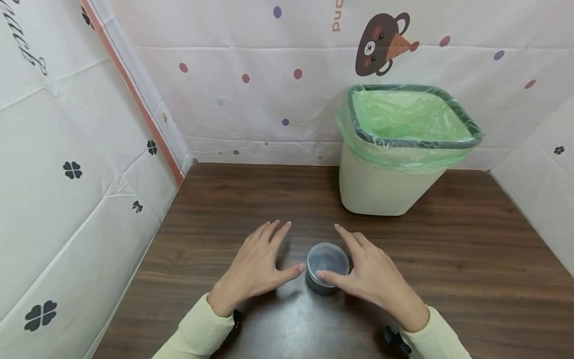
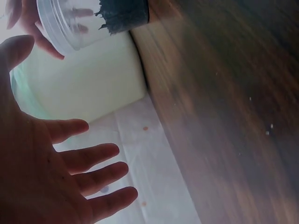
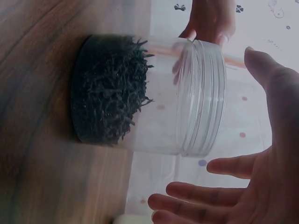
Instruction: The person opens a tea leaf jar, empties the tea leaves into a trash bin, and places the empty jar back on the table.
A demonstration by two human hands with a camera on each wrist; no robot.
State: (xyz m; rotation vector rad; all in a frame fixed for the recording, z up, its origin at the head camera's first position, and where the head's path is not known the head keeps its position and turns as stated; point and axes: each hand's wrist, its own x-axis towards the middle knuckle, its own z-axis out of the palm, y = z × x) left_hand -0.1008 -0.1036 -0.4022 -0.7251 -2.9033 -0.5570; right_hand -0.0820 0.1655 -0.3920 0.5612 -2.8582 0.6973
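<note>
A clear plastic jar (image 1: pixel 327 258) with a clear ridged lid (image 3: pixel 205 100) stands upright on the table. Dark, thin, dried strands (image 3: pixel 112 88), which look like loose tea leaves, fill roughly its lower half. On the jar's left, my left hand (image 1: pixel 251 267) is spread with its thumb pointing at the jar; the left wrist view shows its fingers apart and holding nothing. To the right is my right hand (image 1: pixel 376 271), fingers extended, its thumb over the lid in the head view. In the right wrist view its fingers look apart from the jar.
Behind and to the right stands a cream trash bin (image 1: pixel 381 184) lined with a green plastic bag (image 1: pixel 412 117). The dark wood table (image 1: pixel 471 259) meets printed white cloth (image 1: pixel 251 104) at the back and sides. Small pale specks (image 2: pixel 269 129) dot the tabletop.
</note>
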